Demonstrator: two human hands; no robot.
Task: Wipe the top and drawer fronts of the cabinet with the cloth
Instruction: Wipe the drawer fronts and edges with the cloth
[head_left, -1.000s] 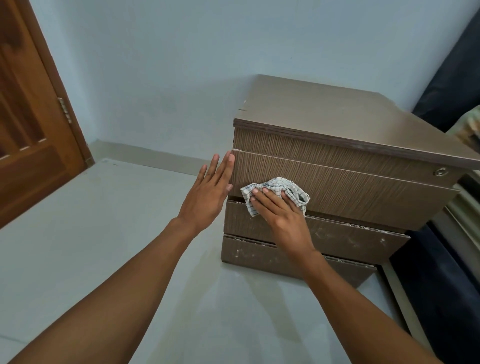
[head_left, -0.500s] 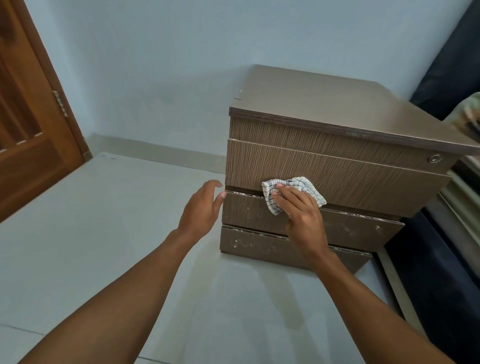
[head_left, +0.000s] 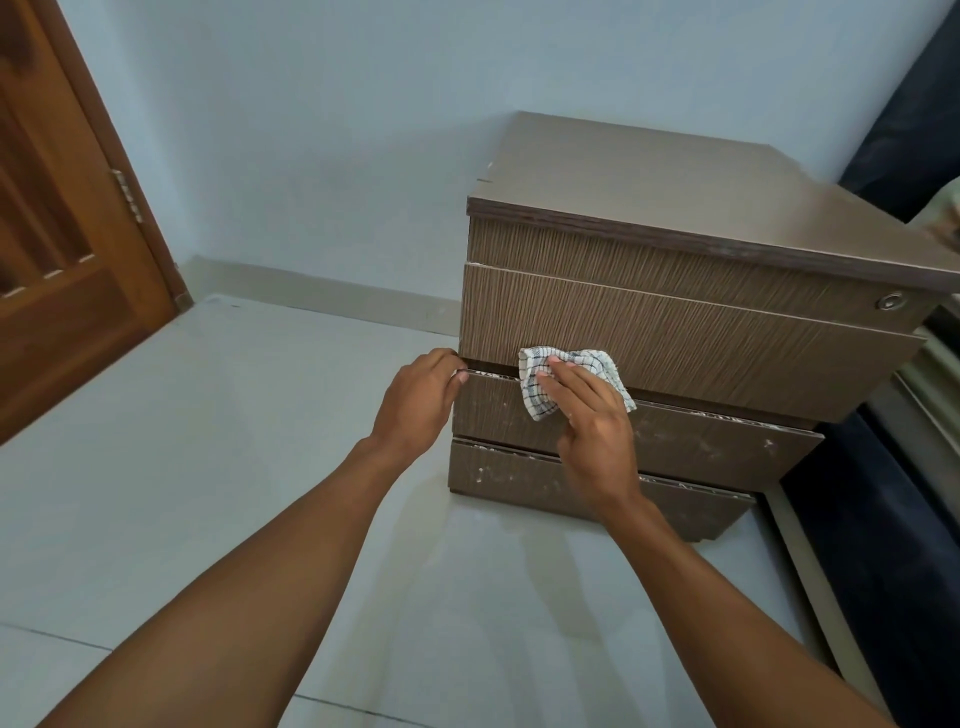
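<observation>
A brown cabinet (head_left: 727, 322) with several drawer fronts stands on the pale floor against the wall. My right hand (head_left: 592, 431) presses a white checked cloth (head_left: 540, 384) flat against the fronts, at the seam between the large upper drawer and the dusty drawer (head_left: 701, 447) below it. My left hand (head_left: 415, 402) is at the cabinet's left corner, its fingertips curled on the top edge of that dusty drawer. A lower drawer front (head_left: 509, 475) shows white specks too.
A wooden door (head_left: 62, 249) is at the far left. Dark fabric and a bed frame (head_left: 914, 467) crowd the cabinet's right side. A round lock (head_left: 889, 300) sits on the top drawer's right end. Pale tiled floor (head_left: 208, 441) spreads left and in front.
My left hand dropped from lying flat on the upper drawer's left edge to gripping the drawer edge below. My right hand with the cloth slid slightly right and down.
</observation>
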